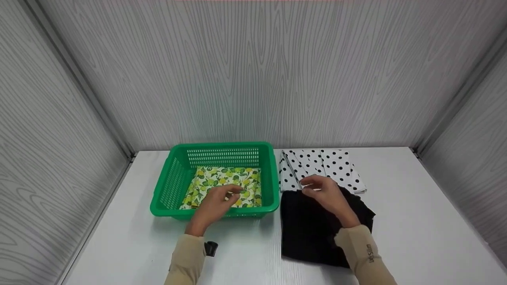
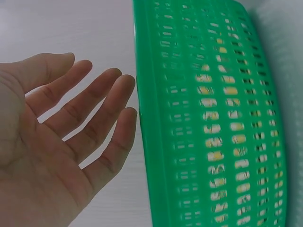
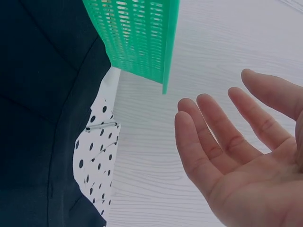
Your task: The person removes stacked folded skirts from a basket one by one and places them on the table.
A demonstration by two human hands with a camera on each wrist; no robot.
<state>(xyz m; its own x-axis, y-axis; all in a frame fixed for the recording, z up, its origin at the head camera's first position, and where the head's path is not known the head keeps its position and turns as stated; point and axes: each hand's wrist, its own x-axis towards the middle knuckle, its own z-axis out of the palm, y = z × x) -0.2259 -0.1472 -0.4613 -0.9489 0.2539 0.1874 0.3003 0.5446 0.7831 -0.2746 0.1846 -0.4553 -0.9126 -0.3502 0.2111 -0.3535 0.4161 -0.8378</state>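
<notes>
Over the front rim of a green plastic basket (image 1: 222, 145), my left hand (image 1: 216, 204) hovers with loosely bent fingers, holding nothing. Folded lemon-print fabric (image 1: 218, 174) lies inside the basket. In the left wrist view the fingertips (image 2: 124, 85) come close to the basket's rim. My right hand (image 1: 326, 194), also holding nothing, is above a folded black cloth (image 1: 305, 233). Behind that cloth lies white fabric with black dots (image 1: 336, 162), partly covered by it. A thin grey stick-like thing (image 1: 292, 168) rests on the dotted fabric, its near end close to the right fingertips.
The white table (image 1: 130, 237) meets a grey wood-grain panel (image 1: 237, 79) at the back, with similar panels on both sides. A small black piece (image 1: 211, 248) shows beside the left sleeve.
</notes>
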